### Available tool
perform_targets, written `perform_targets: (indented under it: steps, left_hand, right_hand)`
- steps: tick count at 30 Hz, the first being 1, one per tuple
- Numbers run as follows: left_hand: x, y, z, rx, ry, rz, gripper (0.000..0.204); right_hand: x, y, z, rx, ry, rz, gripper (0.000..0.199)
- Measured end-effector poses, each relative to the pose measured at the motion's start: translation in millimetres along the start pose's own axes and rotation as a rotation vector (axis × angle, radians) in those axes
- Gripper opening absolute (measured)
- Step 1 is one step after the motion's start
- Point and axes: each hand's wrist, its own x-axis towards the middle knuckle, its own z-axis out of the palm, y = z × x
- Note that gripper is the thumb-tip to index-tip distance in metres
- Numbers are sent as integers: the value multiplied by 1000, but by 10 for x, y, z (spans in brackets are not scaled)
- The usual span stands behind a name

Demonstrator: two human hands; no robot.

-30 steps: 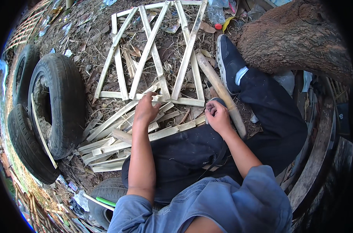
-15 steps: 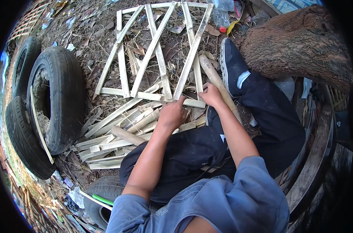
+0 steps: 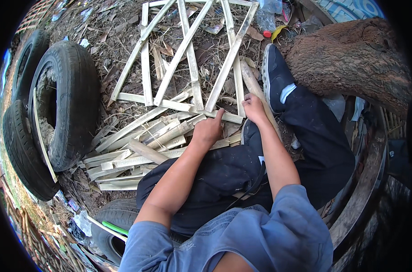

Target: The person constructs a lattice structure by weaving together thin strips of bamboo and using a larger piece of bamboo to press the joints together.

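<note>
A zigzag lattice of pale split-bamboo slats (image 3: 186,43) lies on the ground in front of me. My left hand (image 3: 208,130) is at its near crosspiece (image 3: 231,116), a bamboo slat, with the thumb stretched up against it and the other fingers curled and mostly hidden. Just right of the lattice's near right corner, my right hand (image 3: 255,109) has its fingers pinched together beside the lower end of an upright slat (image 3: 239,86). Whatever sits in that pinch is too small to see. A round bamboo pole (image 3: 257,86) runs behind the right hand.
Loose split bamboo (image 3: 124,162) is heaped left of my legs. Old tyres (image 3: 81,109) stand at the left, another tyre (image 3: 117,213) near my left elbow. A thick tree trunk (image 3: 346,61) leans in at the right beyond my shoe (image 3: 275,75). Plastic bottles (image 3: 269,7) lie at the back.
The view has shifted slightly, so the lattice sits a little farther right and up. My left fingers have slipped lower off the crosspiece's top; my right fingers are slightly farther right of the upright slat.
</note>
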Motion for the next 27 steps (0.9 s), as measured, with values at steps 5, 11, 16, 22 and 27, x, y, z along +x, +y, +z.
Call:
perform_targets:
  steps: [5, 11, 16, 22, 27]
  left_hand:
    - [-31, 30, -25, 73, 35, 28, 63]
    - [-20, 5, 24, 7, 70, 28, 61]
    - [-45, 27, -13, -53, 60, 21, 62]
    - [-46, 47, -26, -61, 48, 25, 64]
    - [-47, -37, 51, -38, 87, 98, 67]
  right_hand:
    - [-63, -49, -31, -48, 96, -19, 20]
    - [-230, -250, -147, -63, 128, 14, 19]
    - [-192, -165, -208, -148, 144, -1, 19]
    - [-163, -114, -273, -150, 128, -8, 21]
    - [-116, -83, -590, 44, -40, 0, 25]
